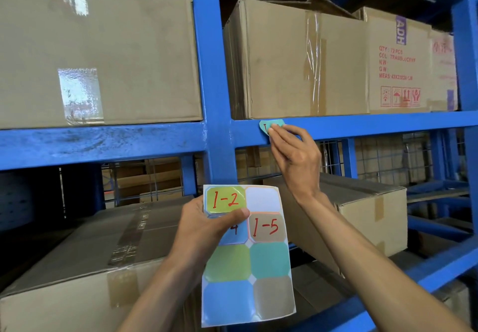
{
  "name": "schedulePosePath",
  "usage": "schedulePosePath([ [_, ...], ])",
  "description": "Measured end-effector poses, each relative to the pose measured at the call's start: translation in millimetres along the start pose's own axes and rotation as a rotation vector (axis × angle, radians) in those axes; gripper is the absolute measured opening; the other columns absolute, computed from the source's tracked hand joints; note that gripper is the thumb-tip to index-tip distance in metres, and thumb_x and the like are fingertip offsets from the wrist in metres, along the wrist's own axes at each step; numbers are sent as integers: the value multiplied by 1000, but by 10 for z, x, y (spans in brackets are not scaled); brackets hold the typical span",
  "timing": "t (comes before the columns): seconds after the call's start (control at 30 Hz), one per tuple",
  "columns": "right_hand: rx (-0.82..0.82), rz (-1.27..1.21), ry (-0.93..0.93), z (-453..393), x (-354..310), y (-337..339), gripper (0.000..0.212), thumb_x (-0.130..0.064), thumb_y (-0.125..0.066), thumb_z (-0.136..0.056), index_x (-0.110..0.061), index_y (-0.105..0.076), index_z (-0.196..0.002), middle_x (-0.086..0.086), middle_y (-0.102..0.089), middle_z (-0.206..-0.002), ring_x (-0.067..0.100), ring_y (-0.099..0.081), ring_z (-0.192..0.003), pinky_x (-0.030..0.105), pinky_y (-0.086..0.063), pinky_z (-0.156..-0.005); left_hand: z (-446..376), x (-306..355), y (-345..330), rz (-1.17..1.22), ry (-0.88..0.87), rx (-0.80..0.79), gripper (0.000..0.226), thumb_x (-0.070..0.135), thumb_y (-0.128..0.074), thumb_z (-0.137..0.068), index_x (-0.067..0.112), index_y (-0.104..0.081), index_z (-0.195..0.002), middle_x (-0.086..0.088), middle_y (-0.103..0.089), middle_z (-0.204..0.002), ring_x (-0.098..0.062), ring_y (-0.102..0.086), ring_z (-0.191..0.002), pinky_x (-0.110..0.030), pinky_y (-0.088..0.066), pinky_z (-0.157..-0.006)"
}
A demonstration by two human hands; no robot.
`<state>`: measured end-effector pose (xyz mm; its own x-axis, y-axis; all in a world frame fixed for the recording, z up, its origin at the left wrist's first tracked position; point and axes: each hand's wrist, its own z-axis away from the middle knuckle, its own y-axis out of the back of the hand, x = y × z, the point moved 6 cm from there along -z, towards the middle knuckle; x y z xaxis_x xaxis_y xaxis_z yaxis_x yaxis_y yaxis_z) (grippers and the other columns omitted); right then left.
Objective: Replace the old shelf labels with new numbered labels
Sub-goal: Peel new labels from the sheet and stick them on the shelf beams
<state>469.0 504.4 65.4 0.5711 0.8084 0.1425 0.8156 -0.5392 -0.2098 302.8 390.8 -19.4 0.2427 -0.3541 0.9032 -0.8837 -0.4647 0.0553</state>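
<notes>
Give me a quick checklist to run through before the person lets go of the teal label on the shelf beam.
1. Teal label sits on the blue beam: ok, though its top edge rises above the beam.
2. Label pressed flat: cannot tell, right hand fingers cover its lower part.
3. Number on label readable: cannot tell, only a red stroke shows.
4. Old label gone from this spot: cannot tell, none visible.
5. Sticker sheet held securely: ok, left hand grips it, thumb on top.
6. Next labels ready: ok, 1-2 and 1-5 are on the sheet.
</notes>
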Motion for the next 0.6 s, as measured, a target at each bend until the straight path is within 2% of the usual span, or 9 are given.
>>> schedulePosePath([
  [0.17,-14,8,-7,10,-3,-37,28,-5,-75,-83,-3,-73,-111,9,-74,-111,30,-67,-104,43,-59,-85,-7,-28,9,-12,4,11,27,19,-85,-72,15,-75,-97,-4,-81,-87,-28,-77,-83,-59,-60,-80],
  [0.33,-44,11,-41,5,-6,-60,27,-8,-73,-86,-5,-74,-112,8,-74,-113,28,-65,-107,38,-57,-88,-35,-51,31,-6,5,13,26,18,-85,-72,16,-75,-96,-5,-81,-87,-27,-77,-82,-54,-61,-79],
  [0.5,-117,35,-57,-41,-16,-57,26,-11,-69,-88,-7,-74,-113,9,-72,-115,28,-63,-107,42,-57,-84,-66,-85,50,22,-1,8,23,16,-85,-71,16,-76,-93,-5,-81,-85,-24,-78,-75,-38,-61,-60],
  [0.6,-194,68,-53,-44,-34,-73,27,-20,-62,-91,-8,-73,-112,9,-69,-120,29,-60,-110,42,-57,-81,-74,-107,58,24,6,7,24,17,-85,-72,15,-74,-94,-4,-81,-84,-23,-78,-73,-34,-61,-56],
])
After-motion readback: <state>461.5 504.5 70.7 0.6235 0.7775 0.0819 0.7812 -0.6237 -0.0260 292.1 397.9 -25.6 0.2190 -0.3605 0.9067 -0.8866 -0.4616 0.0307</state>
